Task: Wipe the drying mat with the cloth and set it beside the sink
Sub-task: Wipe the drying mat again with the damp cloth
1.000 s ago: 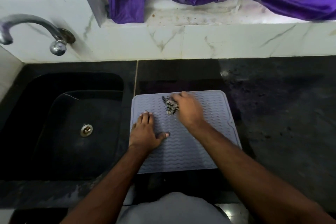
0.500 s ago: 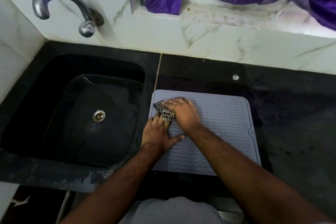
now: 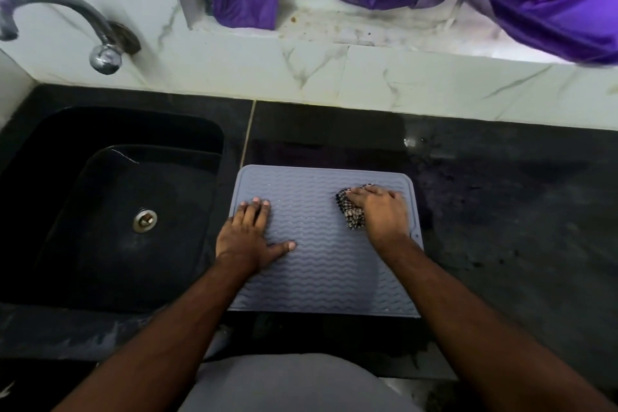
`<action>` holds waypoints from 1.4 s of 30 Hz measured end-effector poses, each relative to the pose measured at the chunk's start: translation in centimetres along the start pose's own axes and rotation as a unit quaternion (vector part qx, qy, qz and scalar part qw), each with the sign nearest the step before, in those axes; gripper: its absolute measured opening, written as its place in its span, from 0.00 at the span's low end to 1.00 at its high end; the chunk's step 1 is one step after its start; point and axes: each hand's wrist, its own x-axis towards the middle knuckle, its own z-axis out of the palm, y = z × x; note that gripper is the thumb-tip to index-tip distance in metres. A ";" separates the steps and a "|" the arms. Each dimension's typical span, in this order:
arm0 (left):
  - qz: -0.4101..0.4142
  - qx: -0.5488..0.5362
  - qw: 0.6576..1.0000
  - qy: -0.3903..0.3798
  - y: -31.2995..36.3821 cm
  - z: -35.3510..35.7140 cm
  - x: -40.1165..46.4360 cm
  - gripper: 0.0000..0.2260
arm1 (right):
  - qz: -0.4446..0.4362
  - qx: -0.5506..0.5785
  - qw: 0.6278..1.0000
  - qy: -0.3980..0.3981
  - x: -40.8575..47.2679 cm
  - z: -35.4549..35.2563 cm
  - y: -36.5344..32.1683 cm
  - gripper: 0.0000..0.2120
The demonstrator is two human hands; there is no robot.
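While the wipe was mid-stroke in the head view, I saw the left hand (image 3: 249,237) pressed flat on the drying mat (image 3: 326,264), and the right hand (image 3: 381,211) bunching the cloth (image 3: 349,212) at its far right. Mat lay on the desk (image 3: 501,211) beside the sink (image 3: 110,211); wiping unfinished, I judged.

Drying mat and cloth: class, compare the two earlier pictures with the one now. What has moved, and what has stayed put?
The right hand has swept the checked cloth across the drying mat, from its far left corner towards its right edge. The left hand stays flat on the mat's left side, fingers straight, thumb spread. The mat stays on the counter beside the sink.
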 end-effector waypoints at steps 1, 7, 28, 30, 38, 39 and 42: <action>-0.003 -0.003 1.000 -0.005 0.1 -0.1 0.0 0.54 | 0.009 -0.001 1.000 0.005 -0.4 0.1 0.9 0.28; -0.014 -0.022 1.000 -0.017 0.7 -0.3 -0.1 0.53 | 0.055 -0.020 0.998 0.022 -2.0 0.6 5.3 0.27; -0.009 0.003 1.000 0.010 1.7 -1.2 -2.6 0.47 | -0.133 0.161 0.977 0.034 1.3 1.5 -15.3 0.13; -0.012 0.016 1.000 -0.004 1.6 -1.3 -2.3 0.48 | -0.122 0.141 0.982 0.031 1.3 1.3 -14.8 0.14; -0.036 0.005 0.999 -0.029 1.8 -2.2 -1.4 0.54 | 0.026 0.112 0.992 0.056 0.0 0.8 -7.8 0.17; -0.037 0.006 0.999 -0.033 1.8 -2.3 -1.2 0.54 | 0.055 0.131 0.987 0.073 -0.2 0.5 -6.4 0.17; -0.042 0.002 0.998 -0.041 1.9 -2.7 -1.0 0.54 | 0.124 0.165 0.972 0.108 -0.3 0.5 -2.2 0.17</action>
